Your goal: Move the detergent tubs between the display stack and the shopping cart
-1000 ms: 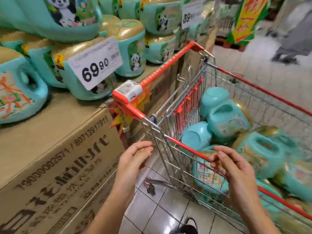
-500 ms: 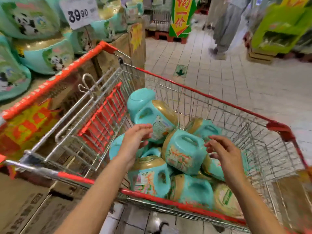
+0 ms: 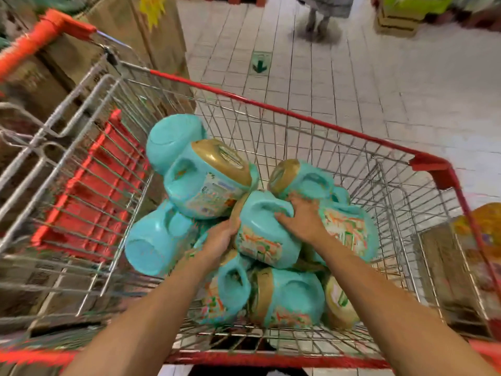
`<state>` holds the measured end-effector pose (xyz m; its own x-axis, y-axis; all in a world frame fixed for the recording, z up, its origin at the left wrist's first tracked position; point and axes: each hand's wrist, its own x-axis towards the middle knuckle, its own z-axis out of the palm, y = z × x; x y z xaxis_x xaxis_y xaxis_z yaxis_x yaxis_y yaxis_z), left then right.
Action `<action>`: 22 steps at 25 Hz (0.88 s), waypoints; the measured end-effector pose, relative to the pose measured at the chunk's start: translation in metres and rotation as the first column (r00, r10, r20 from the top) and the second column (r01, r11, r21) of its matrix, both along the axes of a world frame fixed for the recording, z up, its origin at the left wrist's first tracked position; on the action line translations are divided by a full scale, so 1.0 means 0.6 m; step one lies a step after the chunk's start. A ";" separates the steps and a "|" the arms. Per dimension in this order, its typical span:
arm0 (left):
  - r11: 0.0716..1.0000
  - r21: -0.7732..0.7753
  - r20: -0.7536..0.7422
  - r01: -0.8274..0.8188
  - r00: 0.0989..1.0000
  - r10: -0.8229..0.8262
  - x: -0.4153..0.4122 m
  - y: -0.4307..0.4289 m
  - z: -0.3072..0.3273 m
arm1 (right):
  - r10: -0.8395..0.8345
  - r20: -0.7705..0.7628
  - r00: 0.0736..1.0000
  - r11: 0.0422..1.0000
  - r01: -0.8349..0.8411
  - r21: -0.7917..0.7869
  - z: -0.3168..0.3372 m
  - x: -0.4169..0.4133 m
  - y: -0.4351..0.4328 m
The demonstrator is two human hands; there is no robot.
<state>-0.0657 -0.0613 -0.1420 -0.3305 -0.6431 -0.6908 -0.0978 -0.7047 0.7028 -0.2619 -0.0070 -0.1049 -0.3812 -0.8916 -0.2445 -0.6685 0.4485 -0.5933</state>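
Gold-lidded turquoise tubs (image 3: pixel 260 234) with orange-and-green printed labels lie mid-frame in a silver wire cart (image 3: pixel 298 115) with a red rim and a red seat flap (image 3: pixel 86 191) at left, brown cardboard boxes (image 3: pixel 151 44) at upper left, and a pale grey tiled floor (image 3: pixel 379 77) bearing a green arrow sticker (image 3: pixel 259 63) up top.

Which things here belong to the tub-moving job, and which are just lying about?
Job: held tub, gripped by left hand and right hand; other tubs; shopping cart.
Just about: floor arrow; passer-by; far crate.
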 end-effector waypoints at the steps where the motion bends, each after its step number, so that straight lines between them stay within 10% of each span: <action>1: 0.999 -0.036 0.038 0.001 0.999 0.001 0.000 -0.002 -0.004 | -0.030 -0.044 0.999 0.999 0.029 -0.034 0.000 0.004 -0.001; 7: 0.970 -0.185 0.186 0.160 0.975 -0.125 0.001 -0.007 0.026 | -0.056 -0.074 0.996 0.998 0.053 -0.047 0.036 -0.003 0.017; 11: 0.761 -0.520 0.417 0.389 0.893 -0.172 0.012 0.000 0.087 | -0.234 0.073 0.969 0.958 0.243 -0.153 0.083 -0.008 0.068; 16: 0.821 -0.565 0.027 0.085 0.996 -0.084 0.002 0.016 0.154 | -0.413 0.593 0.692 0.793 0.593 -0.140 0.157 -0.014 0.146; 22: 0.996 -0.066 -0.544 -0.054 0.839 0.009 -0.002 0.048 0.198 | -0.331 0.873 0.360 0.693 0.720 -0.034 0.175 0.054 0.160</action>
<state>-0.0671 -0.0327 -0.0233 -0.6170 -0.7022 -0.3553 0.3364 -0.6435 0.6876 -0.2298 0.0889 0.0001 -0.6344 -0.6482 -0.4211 0.4345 0.1515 -0.8878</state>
